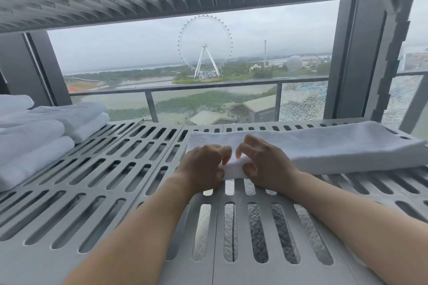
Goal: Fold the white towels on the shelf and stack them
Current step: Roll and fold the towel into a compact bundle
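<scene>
1. Two bare forearms reach forward over the grey slotted shelf (104, 169).
2. The left hand (203, 164) and the right hand (266, 164) sit just beside each other. The fingers of both are curled, and both pinch the near edge of the white towel (324, 146) at its left end.
3. That towel lies as a long folded strip across the right half of the shelf.
4. Well apart, at the left edge, the folded towels (46, 132) sit stacked.
5. Behind the shelf, a balcony railing (208, 87) and a Ferris wheel (205, 48) show through glass.
</scene>
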The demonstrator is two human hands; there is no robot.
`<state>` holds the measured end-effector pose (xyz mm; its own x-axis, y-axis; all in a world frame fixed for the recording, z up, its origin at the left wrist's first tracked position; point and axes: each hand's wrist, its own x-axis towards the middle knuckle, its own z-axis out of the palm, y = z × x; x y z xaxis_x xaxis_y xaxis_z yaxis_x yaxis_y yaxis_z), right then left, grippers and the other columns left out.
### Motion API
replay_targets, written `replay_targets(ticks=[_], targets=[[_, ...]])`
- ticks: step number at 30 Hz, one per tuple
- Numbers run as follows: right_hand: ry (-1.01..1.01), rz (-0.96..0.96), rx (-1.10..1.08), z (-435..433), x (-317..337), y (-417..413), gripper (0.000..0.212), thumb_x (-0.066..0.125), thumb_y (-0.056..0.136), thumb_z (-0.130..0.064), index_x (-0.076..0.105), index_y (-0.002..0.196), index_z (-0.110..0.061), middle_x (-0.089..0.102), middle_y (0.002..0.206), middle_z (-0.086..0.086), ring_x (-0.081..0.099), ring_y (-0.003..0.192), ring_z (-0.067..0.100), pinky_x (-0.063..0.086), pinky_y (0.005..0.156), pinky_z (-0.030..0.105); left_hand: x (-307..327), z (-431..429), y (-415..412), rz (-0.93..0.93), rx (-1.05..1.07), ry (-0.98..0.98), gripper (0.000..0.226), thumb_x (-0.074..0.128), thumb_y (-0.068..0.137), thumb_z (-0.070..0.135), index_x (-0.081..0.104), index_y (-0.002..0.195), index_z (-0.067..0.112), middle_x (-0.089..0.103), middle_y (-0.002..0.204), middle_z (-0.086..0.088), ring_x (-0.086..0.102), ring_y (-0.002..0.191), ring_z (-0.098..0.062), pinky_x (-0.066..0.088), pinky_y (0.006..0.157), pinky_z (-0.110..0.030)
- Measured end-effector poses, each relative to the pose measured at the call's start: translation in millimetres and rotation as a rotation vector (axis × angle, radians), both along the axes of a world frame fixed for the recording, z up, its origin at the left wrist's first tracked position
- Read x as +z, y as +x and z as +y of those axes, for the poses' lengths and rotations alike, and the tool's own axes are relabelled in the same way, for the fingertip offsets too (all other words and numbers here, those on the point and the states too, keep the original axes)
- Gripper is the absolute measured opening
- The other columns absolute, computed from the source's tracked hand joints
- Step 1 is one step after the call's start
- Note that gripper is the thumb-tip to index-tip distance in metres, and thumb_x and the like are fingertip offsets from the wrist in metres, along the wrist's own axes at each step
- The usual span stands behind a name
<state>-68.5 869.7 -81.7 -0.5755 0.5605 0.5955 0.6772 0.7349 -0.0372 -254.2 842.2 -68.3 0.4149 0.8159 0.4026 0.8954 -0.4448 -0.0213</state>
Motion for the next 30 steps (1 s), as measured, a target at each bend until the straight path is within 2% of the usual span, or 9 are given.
replay_targets(ticks=[7,11,13,15,18,20,24,27,30], targets=[[0.005,-0.003,0.037,-5,2,1,0.017,0.056,0.071,-0.018,0.056,0.087,-0.013,0.054,0.091,0.004,0.053,0.083,0.022,0.036,0.057,0.027,2,-7,-1,0.007,-0.048,0.016,0.021,0.052,0.071,0.019,0.037,0.079,0.031,0.045,0.068,0.011,0.044,0.061,-0.018,0.028,0.052,-0.024],[-0.082,0.041,0.040,-8,10,7,0.019,0.048,0.073,-0.029,0.055,0.089,-0.021,0.056,0.083,-0.007,0.048,0.069,0.009,0.035,0.055,0.025,12,-9,1,-0.284,-0.019,-0.028,0.008,0.054,0.077,0.022,0.049,0.074,0.027,0.058,0.065,0.007,0.052,0.056,-0.012,0.043,0.055,-0.026],[-0.105,0.142,-0.022,2,20,13,0.014,0.047,0.078,-0.021,0.057,0.088,-0.022,0.057,0.077,-0.009,0.045,0.058,0.002,0.032,0.052,0.022,21,-3,7,-0.316,0.035,-0.058,0.004,0.051,0.084,0.025,0.050,0.080,0.026,0.063,0.073,0.004,0.058,0.064,-0.015,0.050,0.063,-0.031],[-0.154,0.230,-0.106,18,30,23,0.020,0.045,0.082,-0.009,0.060,0.088,-0.020,0.057,0.074,-0.007,0.046,0.057,0.000,0.032,0.051,0.021,32,9,19,-0.280,0.098,-0.112,0.008,0.046,0.088,0.030,0.051,0.090,0.024,0.064,0.087,0.002,0.060,0.078,-0.018,0.051,0.073,-0.034],[-0.248,0.186,-0.224,40,41,45,0.029,0.040,0.082,0.000,0.063,0.091,-0.015,0.065,0.087,0.004,0.058,0.076,0.019,0.047,0.068,0.030,43,29,49,-0.184,0.127,-0.142,0.022,0.039,0.092,0.030,0.053,0.105,0.018,0.061,0.107,-0.005,0.057,0.094,-0.023,0.048,0.084,-0.039],[-0.297,0.152,-0.268,51,44,61,0.034,0.038,0.079,0.004,0.064,0.092,-0.014,0.065,0.093,0.005,0.058,0.087,0.023,0.048,0.079,0.034,45,43,73,-0.160,0.094,-0.149,0.026,0.036,0.094,0.025,0.053,0.110,0.015,0.058,0.113,-0.008,0.055,0.099,-0.025,0.046,0.088,-0.040],[-0.331,0.230,-0.356,73,44,81,0.035,0.038,0.077,0.001,0.061,0.091,-0.021,0.066,0.099,0.003,0.058,0.091,0.023,0.048,0.082,0.035,43,71,116,-0.207,0.041,-0.139,0.031,0.034,0.094,0.016,0.052,0.118,0.014,0.051,0.124,-0.007,0.048,0.115,-0.026,0.040,0.098,-0.042],[-0.495,0.186,-0.350,90,27,96,0.037,0.039,0.087,-0.014,0.052,0.119,-0.027,0.056,0.128,0.001,0.051,0.114,0.024,0.038,0.098,0.037,22,87,124,-0.181,0.073,-0.256,0.039,0.031,0.097,0.030,0.041,0.134,0.022,0.038,0.144,-0.004,0.031,0.134,-0.023,0.024,0.110,-0.047],[-0.594,-0.128,-0.410,105,5,108,0.049,0.026,0.094,-0.045,0.025,0.142,-0.033,0.024,0.152,-0.005,0.020,0.139,0.018,0.013,0.114,0.042,-5,96,110,-0.021,0.205,-0.417,0.055,0.018,0.094,0.054,0.012,0.145,0.036,0.010,0.157,0.005,0.006,0.143,-0.018,0.000,0.113,-0.053]])
